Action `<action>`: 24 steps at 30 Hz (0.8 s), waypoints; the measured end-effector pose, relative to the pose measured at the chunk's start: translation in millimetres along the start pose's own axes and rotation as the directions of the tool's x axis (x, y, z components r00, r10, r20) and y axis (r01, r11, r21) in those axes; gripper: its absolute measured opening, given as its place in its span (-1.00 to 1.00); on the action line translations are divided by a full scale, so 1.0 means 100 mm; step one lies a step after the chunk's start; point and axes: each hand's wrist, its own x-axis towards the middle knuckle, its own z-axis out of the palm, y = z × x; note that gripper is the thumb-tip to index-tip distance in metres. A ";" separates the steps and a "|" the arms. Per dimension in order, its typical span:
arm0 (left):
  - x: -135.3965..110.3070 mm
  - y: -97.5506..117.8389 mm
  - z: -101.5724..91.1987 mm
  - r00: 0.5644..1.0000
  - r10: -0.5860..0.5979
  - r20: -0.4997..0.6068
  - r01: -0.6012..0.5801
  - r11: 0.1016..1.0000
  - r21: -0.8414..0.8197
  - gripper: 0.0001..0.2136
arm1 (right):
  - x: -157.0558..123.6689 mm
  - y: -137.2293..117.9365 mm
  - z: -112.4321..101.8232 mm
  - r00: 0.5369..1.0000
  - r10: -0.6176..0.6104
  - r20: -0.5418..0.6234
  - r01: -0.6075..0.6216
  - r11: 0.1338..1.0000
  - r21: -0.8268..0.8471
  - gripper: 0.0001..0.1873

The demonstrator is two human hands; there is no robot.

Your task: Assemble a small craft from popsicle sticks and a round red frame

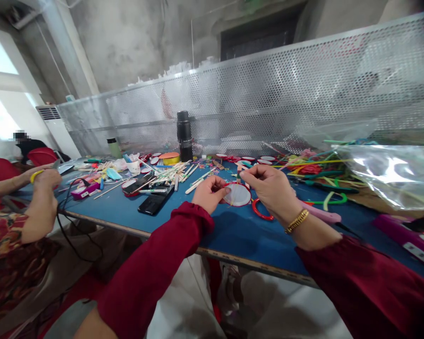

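Note:
My left hand is closed in a pinch on the left edge of a small round white disc with a red rim, held just above the blue table. My right hand, with a gold bracelet at the wrist, is also closed, its fingers pinched at the disc's upper right edge around something thin that I cannot make out. A red ring lies on the table just under my right hand. Both my sleeves are dark red.
Two black phones lie left of my hands beside a heap of wooden sticks. A black flask stands before the perforated metal screen. Coloured stems and a clear plastic bag lie right. A co-worker's hands work at far left.

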 end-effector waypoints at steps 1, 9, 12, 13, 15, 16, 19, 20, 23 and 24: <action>0.00 0.00 0.00 1.000 0.000 -0.004 0.000 1.000 -0.003 -0.73 | 0.00 0.00 0.00 1.000 -0.003 0.000 0.003 1.000 -0.002 -0.68; 0.01 -0.01 0.01 1.000 -0.021 0.014 0.022 0.999 -0.040 -0.74 | -0.03 -0.03 0.02 1.000 -0.010 0.008 0.010 1.000 -0.022 -0.73; 0.01 -0.02 0.01 1.000 -0.017 0.026 0.019 0.999 -0.050 -0.73 | -0.03 -0.02 0.02 1.000 -0.012 0.010 0.012 1.000 -0.011 -0.72; 0.01 -0.02 0.01 1.000 -0.016 0.026 0.018 0.999 -0.050 -0.72 | -0.03 -0.01 0.02 1.000 -0.012 0.010 0.012 1.000 -0.008 -0.72; 0.01 -0.03 0.01 0.999 -0.017 0.028 0.018 0.999 -0.050 -0.72 | -0.03 -0.01 0.02 1.000 -0.016 0.004 0.016 1.000 -0.008 -0.72; 0.01 -0.03 0.01 0.999 -0.016 0.030 0.017 0.999 -0.050 -0.72 | -0.03 -0.01 0.02 1.000 -0.018 0.002 0.018 1.000 -0.010 -0.73; 0.02 -0.03 0.01 0.999 -0.008 0.036 0.010 0.998 -0.055 -0.73 | -0.03 -0.02 0.01 1.000 -0.017 0.002 0.017 1.000 -0.019 -0.74; 0.02 -0.03 0.01 0.999 -0.007 0.035 0.009 0.998 -0.055 -0.74 | -0.03 -0.02 0.01 1.000 -0.015 0.002 0.015 1.000 -0.020 -0.74; 0.02 -0.03 0.00 1.000 -0.006 0.027 0.008 0.999 -0.046 -0.72 | -0.03 -0.02 0.01 1.000 -0.015 0.005 0.015 1.000 -0.019 -0.74; 0.02 -0.03 0.00 1.000 -0.007 0.026 0.008 0.999 -0.044 -0.71 | -0.03 -0.02 0.01 1.000 -0.016 0.007 0.016 1.000 -0.020 -0.74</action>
